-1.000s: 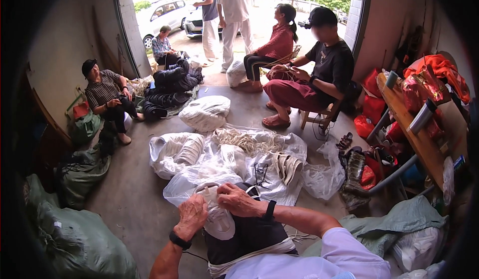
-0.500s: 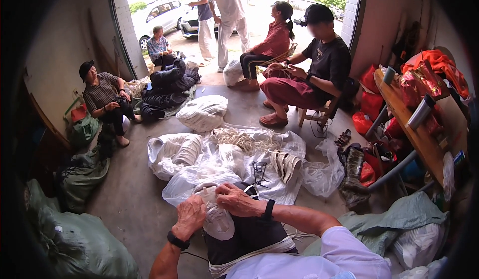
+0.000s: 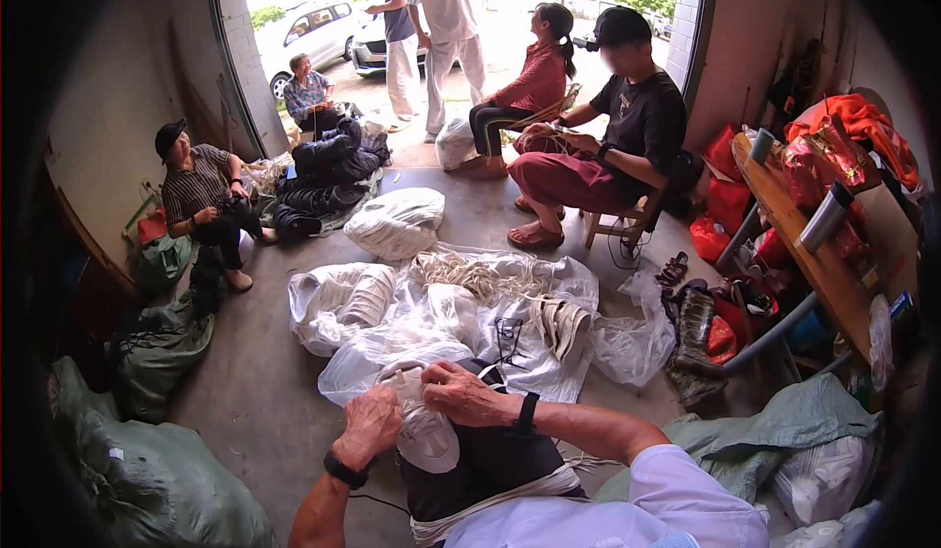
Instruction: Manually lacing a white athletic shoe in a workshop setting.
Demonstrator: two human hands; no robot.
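A pale white shoe upper (image 3: 428, 440) lies on my lap over dark cloth, its toe end toward me. My left hand (image 3: 372, 424) is closed on its left edge. On the other side, my right hand (image 3: 457, 392) is bent over the lacing area with fingers pinched together, seemingly on a shoelace; the fingertips are partly hidden. A loose white lace (image 3: 493, 375) shows just behind that hand. More white laces (image 3: 490, 502) lie across my lap near my waist.
Ahead, plastic sheeting (image 3: 446, 327) bears a lace heap (image 3: 475, 275) and stacked uppers (image 3: 561, 327). Green sacks (image 3: 172, 479) stand left, another sack (image 3: 784, 425) right. A seated person in black (image 3: 637, 117) works ahead right; others sit near the doorway. A wooden board (image 3: 809, 244) leans right.
My hands and the shoe upper stay nearly in place. The seated person at the left has lowered a hand and shifted posture slightly.
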